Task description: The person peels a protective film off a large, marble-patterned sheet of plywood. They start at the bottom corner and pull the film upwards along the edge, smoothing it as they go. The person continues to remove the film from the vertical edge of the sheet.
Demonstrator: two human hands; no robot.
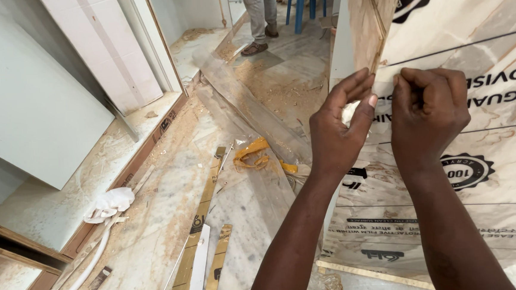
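Peeling at the printed protective film (486,167) on an upright laminated panel (361,25), near its top corner edge. The left hand (341,131) has fingers curled, thumb and forefinger pinching a small white wad (349,112) against the film's edge. The right hand (428,113) is bunched tight, fingertips pressed together on the film just beside it. Pulling slowly, close along the surface, would likely keep the film from tearing. Offcut strips (200,250) and sawdust litter the marble floor (155,217) below
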